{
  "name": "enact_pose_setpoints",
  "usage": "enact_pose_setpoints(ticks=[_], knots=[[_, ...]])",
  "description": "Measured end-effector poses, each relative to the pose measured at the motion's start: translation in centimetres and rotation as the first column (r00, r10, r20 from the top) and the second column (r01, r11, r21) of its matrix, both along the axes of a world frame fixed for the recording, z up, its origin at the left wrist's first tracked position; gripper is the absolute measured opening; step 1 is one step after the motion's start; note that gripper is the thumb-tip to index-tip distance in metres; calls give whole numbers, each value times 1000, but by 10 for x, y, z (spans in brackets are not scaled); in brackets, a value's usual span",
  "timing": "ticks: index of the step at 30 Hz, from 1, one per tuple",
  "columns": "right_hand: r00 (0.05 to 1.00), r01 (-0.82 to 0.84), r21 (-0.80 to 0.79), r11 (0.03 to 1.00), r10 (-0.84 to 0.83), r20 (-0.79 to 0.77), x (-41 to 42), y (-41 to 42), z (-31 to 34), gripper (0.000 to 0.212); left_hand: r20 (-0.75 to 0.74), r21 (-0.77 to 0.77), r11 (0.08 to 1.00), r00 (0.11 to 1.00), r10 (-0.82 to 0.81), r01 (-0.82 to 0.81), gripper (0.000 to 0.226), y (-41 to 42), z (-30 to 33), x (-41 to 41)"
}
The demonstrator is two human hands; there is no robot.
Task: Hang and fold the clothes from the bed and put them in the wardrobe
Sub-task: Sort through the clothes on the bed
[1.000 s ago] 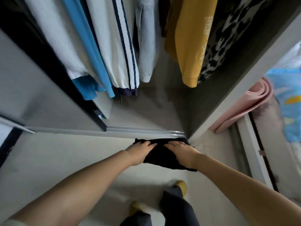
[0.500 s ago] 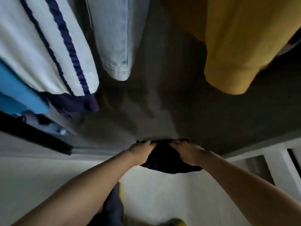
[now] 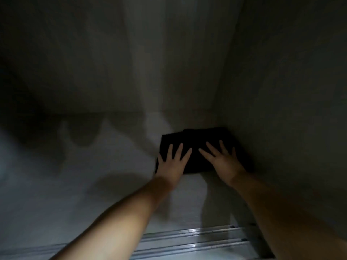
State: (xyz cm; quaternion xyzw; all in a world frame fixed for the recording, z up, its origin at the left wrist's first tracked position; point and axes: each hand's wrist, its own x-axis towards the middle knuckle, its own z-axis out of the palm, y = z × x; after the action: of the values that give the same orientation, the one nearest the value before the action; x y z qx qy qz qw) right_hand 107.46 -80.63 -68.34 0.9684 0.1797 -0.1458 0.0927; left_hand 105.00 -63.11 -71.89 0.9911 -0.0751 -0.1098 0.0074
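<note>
- The folded black garment is lying flat on the wardrobe floor, tucked into the far right corner; its right edge is sitting against the right side wall, and its far edge is lying close to the back wall
- The left hand is resting palm down on the garment's near left part; its fingers are lying straight and spread, gripping nothing, with the heel of the hand hanging over the near edge
- The right hand is pressing flat on the near right part; its fingers are fanning out loosely, likewise clasping nothing
- Both bare forearms are reaching in over the metal sliding-door track running along the floor's front edge
- Soft rounded shadows are falling across the left of the floor; the interior is looking dim and a little blurred
</note>
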Motion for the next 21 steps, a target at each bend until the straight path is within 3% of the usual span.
enact_pose_setpoints(ticks=[3, 7, 12, 17, 21], knots=[[993, 117, 127, 985, -112, -47, -14, -14, -56, 91, -31, -27, 999, 999, -19, 18, 83, -11, -43, -5], [988, 142, 215, 966, -125, -91, -22, -20, -65, 91, -68, -78, 997, 998, -17, 12, 99, -7, -48, -11], [990, 114, 144, 983, -100, -101, -3, -30, -53, 88, -92, -168, 984, 995, 42, -57, 96, -24, -41, -4], [967, 184, 47, 982, -172, -187, -1, -24, -29, 85, -231, -119, 988, 970, 70, -99, 95, -28, -18, 5], [951, 215, 21, 976, -205, -230, -39, -21, 11, 77, -303, -102, 988, 950, 80, -115, 84, -32, 22, -36]])
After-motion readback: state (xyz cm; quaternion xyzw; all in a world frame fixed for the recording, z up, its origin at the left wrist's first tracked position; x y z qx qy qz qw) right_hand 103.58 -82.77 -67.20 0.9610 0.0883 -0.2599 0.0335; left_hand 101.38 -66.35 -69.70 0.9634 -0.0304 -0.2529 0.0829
